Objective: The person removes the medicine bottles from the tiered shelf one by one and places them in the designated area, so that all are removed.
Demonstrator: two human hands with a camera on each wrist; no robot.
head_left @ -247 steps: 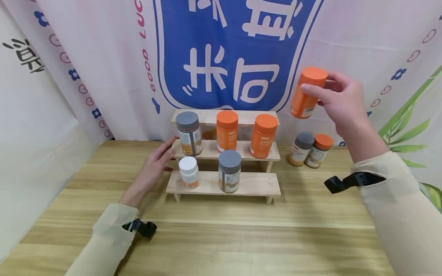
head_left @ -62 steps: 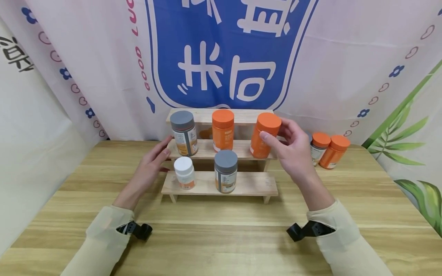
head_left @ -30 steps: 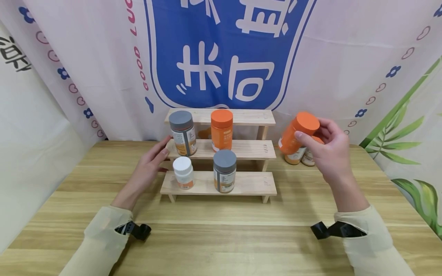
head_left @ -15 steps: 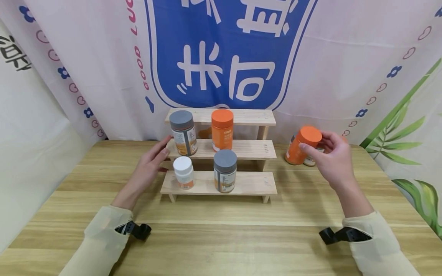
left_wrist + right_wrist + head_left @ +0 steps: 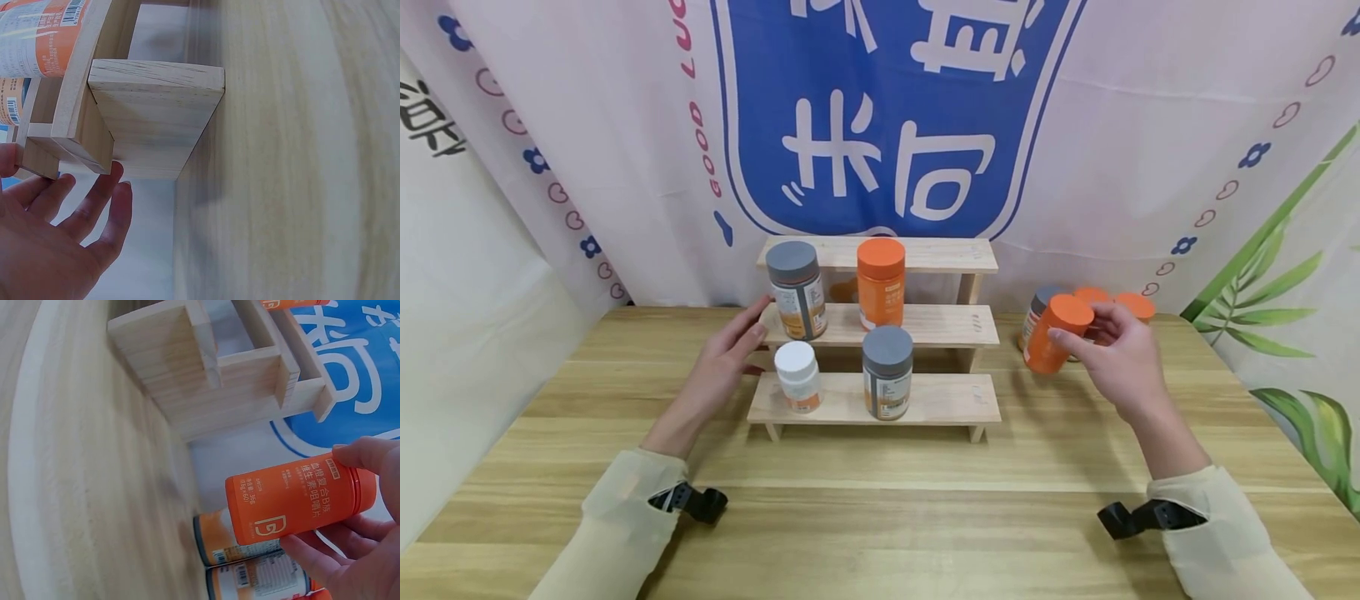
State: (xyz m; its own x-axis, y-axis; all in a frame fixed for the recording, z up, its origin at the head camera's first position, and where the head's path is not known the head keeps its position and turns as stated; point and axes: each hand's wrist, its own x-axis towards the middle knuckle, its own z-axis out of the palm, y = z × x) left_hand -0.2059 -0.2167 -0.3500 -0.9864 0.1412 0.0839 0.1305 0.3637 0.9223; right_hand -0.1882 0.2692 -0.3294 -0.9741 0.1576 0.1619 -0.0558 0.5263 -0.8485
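Observation:
My right hand (image 5: 1127,358) grips an orange supplement bottle (image 5: 1056,337) near its lid, thumb on one side and fingers on the other. The bottle leans slightly, low over the table right of the stepped wooden stand (image 5: 925,325). Behind it are a grey-lidded jar (image 5: 1033,321) and two orange lids, partly hidden by hand and bottle. In the right wrist view, white print shows on the held bottle (image 5: 294,500). My left hand (image 5: 726,354) rests its fingertips at the stand's left end, and the left wrist view shows its fingers (image 5: 87,212) loosely spread against the boards.
On the middle step stand a grey-lidded jar (image 5: 797,292) and an orange bottle (image 5: 882,287). The bottom step bears a small white bottle (image 5: 797,379) and another grey-lidded jar (image 5: 887,375). A printed curtain (image 5: 1075,150) hangs behind the wooden table (image 5: 850,517).
My right hand has taken the orange bottle from the middle step's right end, carried it right, and lowered it toward the table and closer. My left hand has stayed at the stand.

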